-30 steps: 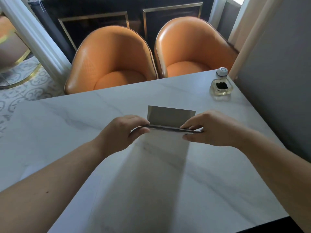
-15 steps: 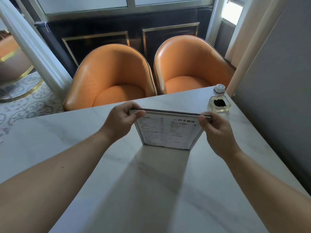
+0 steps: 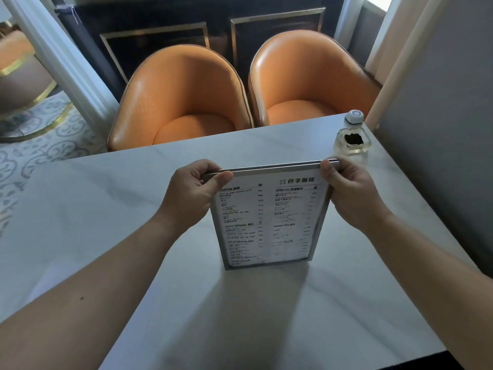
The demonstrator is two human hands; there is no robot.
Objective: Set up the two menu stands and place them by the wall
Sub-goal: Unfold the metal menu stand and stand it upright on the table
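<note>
A metal-framed menu stand [image 3: 269,217] stands on its lower edge in the middle of the marble table [image 3: 93,209], its printed white face turned toward me. My left hand [image 3: 192,193] pinches the top left corner of the frame. My right hand [image 3: 349,193] grips the top right corner. Along the top edge two thin frames seem to lie together, but I cannot tell whether this is one stand or two. The grey wall [image 3: 440,129] runs along the table's right side.
A glass ashtray [image 3: 352,142] with dark contents and a small white call button [image 3: 354,116] sit at the far right corner by the wall. Two orange chairs [image 3: 181,100] [image 3: 306,78] stand behind the far edge. A white pillar [image 3: 61,54] rises at the left.
The menu lay almost flat and edge-on between my hands; both hands have tilted it up and raised its top edge, so it now stands tall with the printed face toward me.
</note>
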